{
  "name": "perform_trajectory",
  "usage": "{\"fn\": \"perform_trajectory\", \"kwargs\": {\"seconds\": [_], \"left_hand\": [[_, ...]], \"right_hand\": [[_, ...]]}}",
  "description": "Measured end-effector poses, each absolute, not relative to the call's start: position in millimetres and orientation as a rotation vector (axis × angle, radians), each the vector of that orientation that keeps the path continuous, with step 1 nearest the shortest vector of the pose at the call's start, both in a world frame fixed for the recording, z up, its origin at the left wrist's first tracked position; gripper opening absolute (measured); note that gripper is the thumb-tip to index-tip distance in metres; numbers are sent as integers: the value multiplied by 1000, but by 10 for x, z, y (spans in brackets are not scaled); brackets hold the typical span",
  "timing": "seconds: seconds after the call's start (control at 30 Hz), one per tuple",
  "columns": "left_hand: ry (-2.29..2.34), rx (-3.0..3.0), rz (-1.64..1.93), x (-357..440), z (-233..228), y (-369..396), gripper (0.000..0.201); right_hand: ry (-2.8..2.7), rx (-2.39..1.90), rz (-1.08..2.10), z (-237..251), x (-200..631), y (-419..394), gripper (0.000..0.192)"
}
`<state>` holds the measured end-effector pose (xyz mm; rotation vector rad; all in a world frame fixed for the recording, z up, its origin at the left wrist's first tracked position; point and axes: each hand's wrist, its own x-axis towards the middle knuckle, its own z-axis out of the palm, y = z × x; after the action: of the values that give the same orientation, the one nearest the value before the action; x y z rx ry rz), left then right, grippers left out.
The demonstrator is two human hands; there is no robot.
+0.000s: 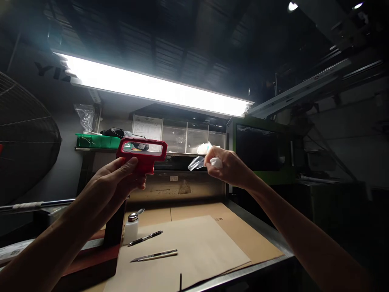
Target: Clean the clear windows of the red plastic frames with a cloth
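Observation:
My left hand [121,174] grips a red plastic frame [148,160] with a long window in its upper part, raised under the lamp. Through the window, part of the shelf shows. Over on the right, my right hand [226,166] is closed on a small clear plastic piece [196,163] that sticks out to the left of the fingers. A crumpled white tissue or cloth [216,162] is tucked in the same hand. The two hands are apart, both above the workbench.
A bright tube lamp [158,87] hangs above. Cardboard [194,243] covers the bench, bearing a pen [146,238], a craft knife [154,256] and a white pump bottle [131,229]. Behind, a shelf holds a green bin [99,141]. A large fan [27,134] stands left.

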<state>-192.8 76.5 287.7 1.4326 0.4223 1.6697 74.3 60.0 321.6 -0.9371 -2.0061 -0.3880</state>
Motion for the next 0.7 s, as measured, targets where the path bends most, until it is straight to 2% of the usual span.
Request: {"fn": "perform_trajectory", "kwargs": {"seconds": [0.1, 0.23, 0.33, 0.5, 0.6, 0.7], "left_hand": [[392, 1363, 1648, -1877, 2897, 736, 11], [343, 1203, 1616, -1850, 2920, 696, 25], [320, 1117, 1573, -1839, 2907, 679, 27], [357, 1058, 1548, -1812, 2859, 664, 28], [340, 1097, 1577, -1803, 2832, 640, 27], [337, 1109, 1600, -1803, 2814, 623, 25]], "right_hand": [[-2059, -800, -247, 3168, 574, 648, 8], [-2061, -632, -173, 3153, 367, 722, 19], [-1968, -562, -140, 3169, 226, 767, 13], [-1850, -514, 329, 3226, 19, 736, 10], [-1830, -533, 507, 3259, -49, 678, 9], [-1798, -539, 630, 3275, -83, 651, 19]]}}
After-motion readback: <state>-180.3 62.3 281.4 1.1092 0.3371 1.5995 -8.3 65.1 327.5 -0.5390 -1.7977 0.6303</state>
